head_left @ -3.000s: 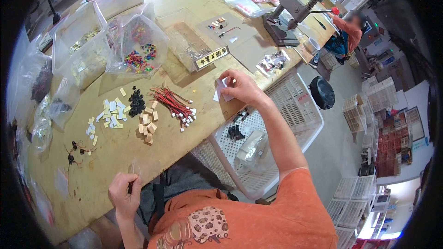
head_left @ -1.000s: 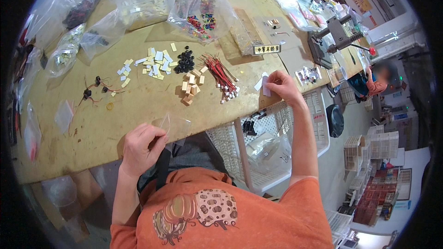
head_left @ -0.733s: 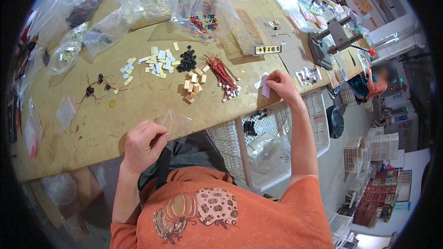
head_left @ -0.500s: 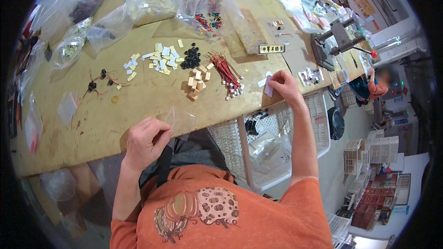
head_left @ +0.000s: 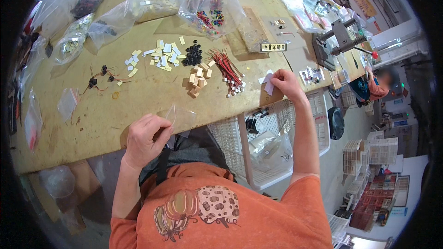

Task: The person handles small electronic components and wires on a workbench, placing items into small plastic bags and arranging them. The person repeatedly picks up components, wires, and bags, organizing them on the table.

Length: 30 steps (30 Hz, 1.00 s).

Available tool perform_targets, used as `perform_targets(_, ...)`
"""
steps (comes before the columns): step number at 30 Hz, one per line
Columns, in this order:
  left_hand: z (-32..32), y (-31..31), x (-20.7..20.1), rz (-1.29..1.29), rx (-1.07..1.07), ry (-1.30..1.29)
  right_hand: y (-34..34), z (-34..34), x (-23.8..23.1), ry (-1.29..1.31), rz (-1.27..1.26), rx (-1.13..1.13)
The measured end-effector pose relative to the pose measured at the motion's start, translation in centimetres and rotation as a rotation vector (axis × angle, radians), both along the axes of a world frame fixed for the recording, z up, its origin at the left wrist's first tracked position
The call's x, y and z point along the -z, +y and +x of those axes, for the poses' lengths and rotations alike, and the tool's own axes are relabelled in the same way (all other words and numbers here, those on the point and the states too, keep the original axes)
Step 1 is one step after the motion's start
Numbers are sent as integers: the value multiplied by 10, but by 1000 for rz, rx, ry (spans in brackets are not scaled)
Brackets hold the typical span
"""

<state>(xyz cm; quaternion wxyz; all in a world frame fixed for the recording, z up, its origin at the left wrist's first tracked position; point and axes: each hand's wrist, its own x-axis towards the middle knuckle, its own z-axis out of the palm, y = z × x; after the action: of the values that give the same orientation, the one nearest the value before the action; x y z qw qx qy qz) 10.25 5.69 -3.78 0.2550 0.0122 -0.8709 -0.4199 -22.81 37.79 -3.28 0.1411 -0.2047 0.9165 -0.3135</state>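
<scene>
At the table's front edge my left hand [head_left: 146, 139] is closed in a pinch on a small clear plastic bag [head_left: 184, 117], which sticks up to the right of the fingers. My right hand [head_left: 288, 85], farther right on the table, pinches a white paper slip [head_left: 269, 88]; another pale slip lies crossed beneath it. Left of that hand lie a bundle of red wires [head_left: 226, 70] with white connectors, a heap of small wooden blocks [head_left: 198, 82], a pile of black round parts [head_left: 193, 54] and scattered pale yellow and white rectangular pieces [head_left: 165, 56].
Several black parts with thin wires [head_left: 93, 82] lie at left, near a flat plastic bag [head_left: 68, 102]. A clear tub [head_left: 154, 0] and a bag of coloured pieces [head_left: 210, 14] stand at the back. A lever press [head_left: 330, 46] is at right; a white crate [head_left: 258, 182] sits below the edge.
Both hands keep their grips and have hardly moved. The right hand and its slip shift very slightly; the whole view moves a little.
</scene>
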Motion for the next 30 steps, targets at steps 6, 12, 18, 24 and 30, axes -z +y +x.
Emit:
perform_targets(6,1,-2,1,-2,27,14,0,8,-12,-83,-131,26)
perform_targets(12,2,-3,-1,33,32,24,12,15,-19,-228,-524,115)
perform_targets(18,-2,2,-7,-25,81,56,-10,24,-14,-148,-541,105)
perform_targets(24,1,3,-5,-53,85,36,-20,28,-11,-352,-532,187)
perform_targets(30,-2,9,-12,-39,117,70,-42,48,-23,-229,-548,124)
